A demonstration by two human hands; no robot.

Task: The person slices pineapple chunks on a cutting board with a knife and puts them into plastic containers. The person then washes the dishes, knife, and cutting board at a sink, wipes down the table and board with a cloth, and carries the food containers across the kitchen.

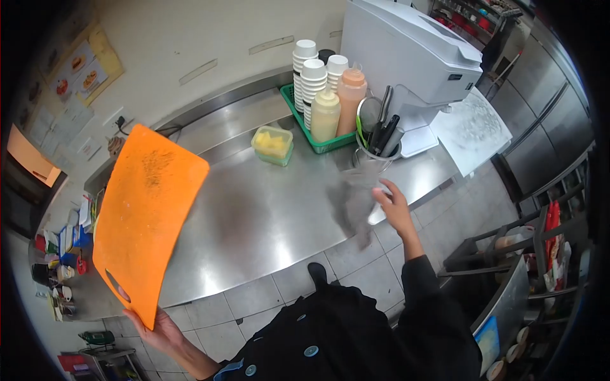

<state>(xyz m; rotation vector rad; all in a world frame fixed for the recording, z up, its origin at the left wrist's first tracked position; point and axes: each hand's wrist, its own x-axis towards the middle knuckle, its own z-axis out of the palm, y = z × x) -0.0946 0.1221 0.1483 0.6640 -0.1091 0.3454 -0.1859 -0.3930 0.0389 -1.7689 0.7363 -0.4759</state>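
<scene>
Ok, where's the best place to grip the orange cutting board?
Probably the end with the handle slot, coming from below, on the person's side. The board is tilted up with that end lowest and nearest the body, where the left hand holds it. The slot gives an opening to hook, and the thin, flat sheet suits a pinch there.

The flat orange plastic board (149,206) at nine o'clock bears blackish speckling; at three o'clock is a limp grey fabric cloth (358,198).
</scene>
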